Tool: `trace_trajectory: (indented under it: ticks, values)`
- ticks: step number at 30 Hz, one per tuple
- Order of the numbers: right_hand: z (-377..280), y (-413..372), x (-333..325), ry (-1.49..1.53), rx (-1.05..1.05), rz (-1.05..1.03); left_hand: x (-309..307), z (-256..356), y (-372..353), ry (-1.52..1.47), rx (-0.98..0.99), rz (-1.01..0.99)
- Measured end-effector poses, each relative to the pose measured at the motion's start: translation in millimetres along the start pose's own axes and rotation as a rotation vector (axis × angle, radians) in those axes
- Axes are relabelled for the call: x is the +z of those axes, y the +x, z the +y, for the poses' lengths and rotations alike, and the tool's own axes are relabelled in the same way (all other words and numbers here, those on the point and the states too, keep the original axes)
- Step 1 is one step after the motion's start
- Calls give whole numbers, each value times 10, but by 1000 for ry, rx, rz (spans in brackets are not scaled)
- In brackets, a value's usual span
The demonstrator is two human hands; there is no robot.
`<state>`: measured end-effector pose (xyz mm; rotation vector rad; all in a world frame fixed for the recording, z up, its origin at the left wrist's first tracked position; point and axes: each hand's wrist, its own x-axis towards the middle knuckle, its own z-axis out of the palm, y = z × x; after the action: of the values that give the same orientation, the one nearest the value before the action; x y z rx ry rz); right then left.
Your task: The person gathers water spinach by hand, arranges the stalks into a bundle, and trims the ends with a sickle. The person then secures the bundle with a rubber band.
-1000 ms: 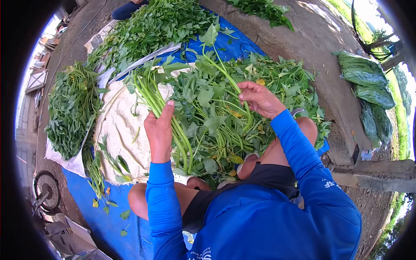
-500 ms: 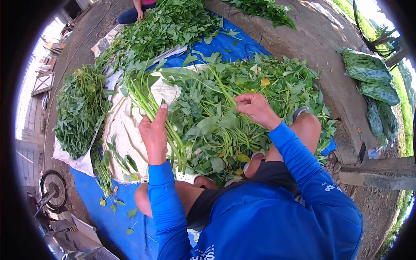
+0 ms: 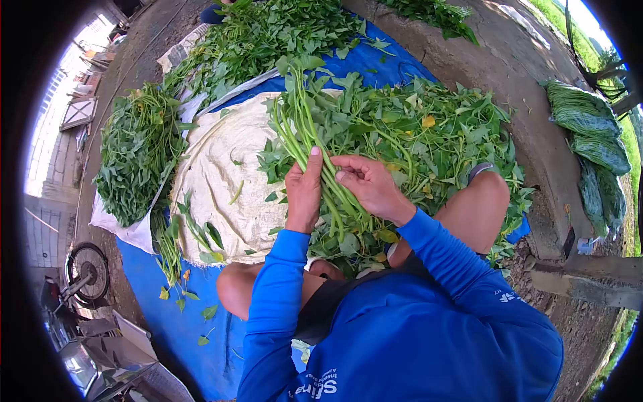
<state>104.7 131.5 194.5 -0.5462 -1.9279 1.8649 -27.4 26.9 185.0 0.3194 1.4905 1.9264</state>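
My left hand (image 3: 305, 191) is closed round a bunch of water spinach stalks (image 3: 297, 137), thumb lying along the top. The leafy ends point up and away from me; the bare stem ends hang down past my fingers. Right against the bunch is my right hand (image 3: 375, 191), its thumb and bent fingers pinching at the stems beside my left thumb. Beneath and beyond both hands spreads a loose pile of water spinach (image 3: 455, 137). Its leaves partly hide the lower stem ends.
A cream cloth (image 3: 231, 174) lies on the blue tarp (image 3: 194, 321) to the left. A bundled heap of greens (image 3: 134, 167) stands at far left, with another large heap (image 3: 268, 40) ahead. Bagged greens (image 3: 583, 114) lie at right, near a concrete beam (image 3: 589, 278).
My left hand has moved right with the bunch, off the cloth and over the pile. My right hand has come left and down from the pile to the bunch, bringing its stalk.
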Motion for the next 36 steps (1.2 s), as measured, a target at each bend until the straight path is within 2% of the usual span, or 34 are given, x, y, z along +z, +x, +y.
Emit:
trace_trajectory:
  ticks: [2, 3, 4, 7, 9, 11, 13, 15, 16, 18, 20, 22, 25, 26, 28, 30, 31, 32, 34, 36]
  values:
    - [63, -1, 34, 65, 26, -57, 49, -33, -16, -127, 2, 31]
    - [79, 2, 54, 103, 46, -83, 1, -23, -3, -182, -46, -23]
    - [106, 14, 116, 120, -18, -52, -40, -18, 26, -170, -81, -41]
    - [-11, 85, -1, -3, 45, -205, -219, 23, 152, -117, -122, -142]
    - [-245, 117, -229, 156, 46, -65, -319, 180, 187, -88, -91, -127]
    - [-370, 148, -576, 151, -17, 224, -388, 405, 112, -222, -99, -119]
    - [-289, 116, -866, 55, -177, 339, -550, 525, 124, -346, -93, -245]
    - [-288, -91, -952, 66, -150, 284, -611, 594, 109, -356, -43, -280]
    - [-312, -232, -918, 68, -135, 257, -569, 651, 81, -358, -49, -240]
    - [-338, -498, -707, 109, -113, 163, -620, 627, 149, -409, -36, -303]
    - [-322, -679, -499, 4, -239, 1, -591, 621, 175, -413, -35, -313]
    - [-376, -797, -293, -94, -258, -176, -540, 604, 200, -379, -27, -291]
    - [-185, -800, -62, -210, -395, -210, -385, 580, 195, -273, -31, -141]
    - [-158, -798, -107, -227, -319, -241, -356, 555, 207, -214, 5, -59]
    - [-66, -622, -375, -462, -106, -359, -373, 606, 231, -118, 41, 5]
    - [359, -165, -827, -765, 238, -456, -366, 689, 218, -59, 70, 69]
    - [725, 114, -1044, -886, 307, -246, -336, 740, 226, -40, 89, 89]
    - [1169, 340, -1252, -933, 136, 104, -319, 763, 235, -16, 91, 137]
    - [1590, 685, -1586, -966, 183, 437, -283, 795, 227, 34, 95, 185]
    - [1871, 859, -1742, -1082, 135, 355, -279, 811, 210, 62, 93, 212]
